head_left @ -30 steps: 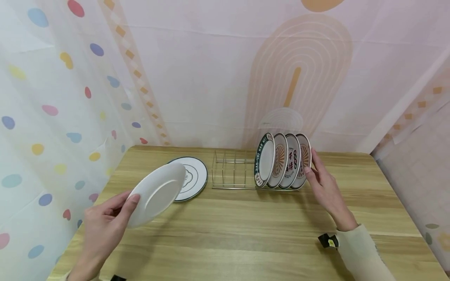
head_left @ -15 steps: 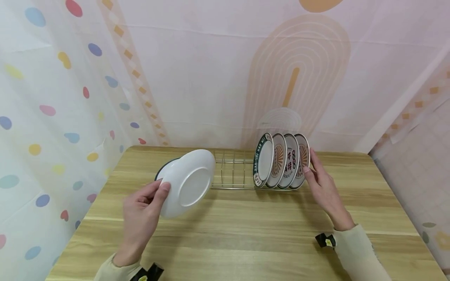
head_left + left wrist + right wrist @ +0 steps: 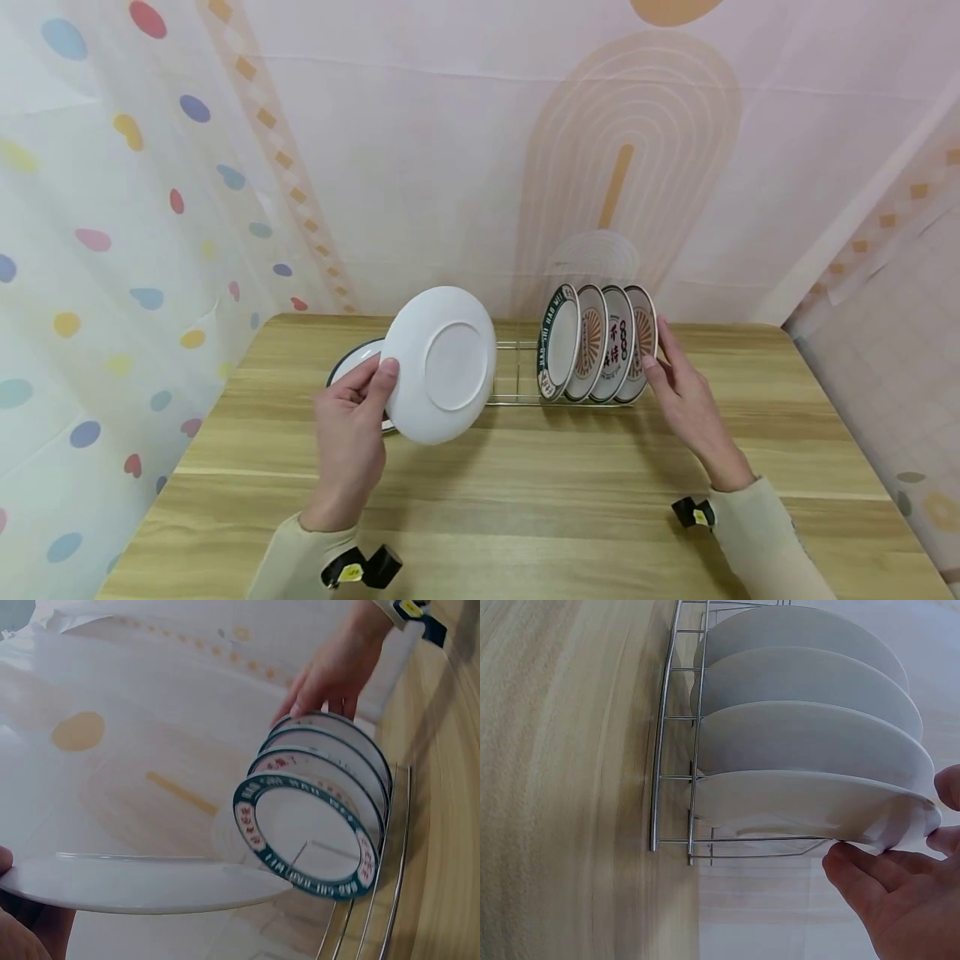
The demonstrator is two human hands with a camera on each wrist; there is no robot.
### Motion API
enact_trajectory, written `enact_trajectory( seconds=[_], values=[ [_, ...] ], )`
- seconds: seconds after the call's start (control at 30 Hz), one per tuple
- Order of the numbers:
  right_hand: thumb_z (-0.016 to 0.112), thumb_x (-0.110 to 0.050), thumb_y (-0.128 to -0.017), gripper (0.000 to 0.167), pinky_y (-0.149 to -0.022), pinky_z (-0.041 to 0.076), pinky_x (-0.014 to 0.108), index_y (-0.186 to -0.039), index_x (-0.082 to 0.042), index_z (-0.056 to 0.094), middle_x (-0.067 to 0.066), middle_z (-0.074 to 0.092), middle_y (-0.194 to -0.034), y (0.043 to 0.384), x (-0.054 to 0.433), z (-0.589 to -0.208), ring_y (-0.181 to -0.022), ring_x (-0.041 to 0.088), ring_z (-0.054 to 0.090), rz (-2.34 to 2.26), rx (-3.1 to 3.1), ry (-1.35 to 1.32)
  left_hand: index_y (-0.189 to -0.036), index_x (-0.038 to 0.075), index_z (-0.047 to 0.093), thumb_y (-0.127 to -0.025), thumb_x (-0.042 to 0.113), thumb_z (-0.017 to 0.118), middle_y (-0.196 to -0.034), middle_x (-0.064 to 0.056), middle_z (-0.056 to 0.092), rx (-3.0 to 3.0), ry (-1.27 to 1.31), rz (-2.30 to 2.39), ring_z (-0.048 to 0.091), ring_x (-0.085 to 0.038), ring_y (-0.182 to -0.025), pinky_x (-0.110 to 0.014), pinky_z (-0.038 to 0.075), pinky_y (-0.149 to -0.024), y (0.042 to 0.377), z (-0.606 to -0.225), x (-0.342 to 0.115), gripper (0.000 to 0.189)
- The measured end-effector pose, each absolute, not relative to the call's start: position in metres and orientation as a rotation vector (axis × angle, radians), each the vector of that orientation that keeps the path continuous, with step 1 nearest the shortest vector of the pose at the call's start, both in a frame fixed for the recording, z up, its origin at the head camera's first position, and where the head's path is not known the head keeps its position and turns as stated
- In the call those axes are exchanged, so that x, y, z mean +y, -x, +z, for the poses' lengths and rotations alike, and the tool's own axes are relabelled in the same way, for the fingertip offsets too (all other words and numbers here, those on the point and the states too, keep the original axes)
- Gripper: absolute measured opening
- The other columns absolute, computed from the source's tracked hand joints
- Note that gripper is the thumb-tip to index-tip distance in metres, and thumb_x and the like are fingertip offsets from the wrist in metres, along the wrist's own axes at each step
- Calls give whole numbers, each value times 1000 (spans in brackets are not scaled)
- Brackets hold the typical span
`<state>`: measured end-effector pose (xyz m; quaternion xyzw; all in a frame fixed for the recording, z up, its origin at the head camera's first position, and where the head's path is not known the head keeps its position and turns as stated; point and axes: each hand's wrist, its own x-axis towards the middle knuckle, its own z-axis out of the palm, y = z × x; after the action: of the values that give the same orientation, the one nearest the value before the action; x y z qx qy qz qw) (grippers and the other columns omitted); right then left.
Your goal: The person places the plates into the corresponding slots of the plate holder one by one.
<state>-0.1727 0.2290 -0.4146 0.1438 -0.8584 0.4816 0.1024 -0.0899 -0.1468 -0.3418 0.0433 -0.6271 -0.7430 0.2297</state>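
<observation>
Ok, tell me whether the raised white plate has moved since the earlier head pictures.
Yes, rightward: the raised white plate now hides the left end of the wire rack.

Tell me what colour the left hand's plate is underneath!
Plain white; the head view shows the plate best.

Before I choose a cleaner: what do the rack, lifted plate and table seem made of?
Rack: apparently metal; thin, shiny wires. Lifted plate: smooth, lightly glossy white; maybe glazed ceramic, possibly melamine. Table: wood or laminate; pale, streaked grain, soft sheen.
</observation>
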Motion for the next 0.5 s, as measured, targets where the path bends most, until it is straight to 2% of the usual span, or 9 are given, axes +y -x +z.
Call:
enact_trajectory(
  seconds=[0.17,0.5],
  values=[
    [48,-21,-111,64,-109,42,61,-167,-19,18,24,34,-163,172,228,-414,-130,50,55,1414,-2537,-416,-123,-18,65,-103,2,61,-94,-4,79,-1647,-98,-2202,77,-13,-82,-29,63,-71,100,-340,-134,29],
    [48,-25,-111,63,-108,43,61,-167,-23,19,25,35,-162,171,226,-415,-129,50,56,1422,-2523,-418,-125,-16,65,-103,3,62,-94,-4,78,-1607,-77,-2322,75,-13,-83,-26,62,-71,121,-340,-110,29]
  ],
)
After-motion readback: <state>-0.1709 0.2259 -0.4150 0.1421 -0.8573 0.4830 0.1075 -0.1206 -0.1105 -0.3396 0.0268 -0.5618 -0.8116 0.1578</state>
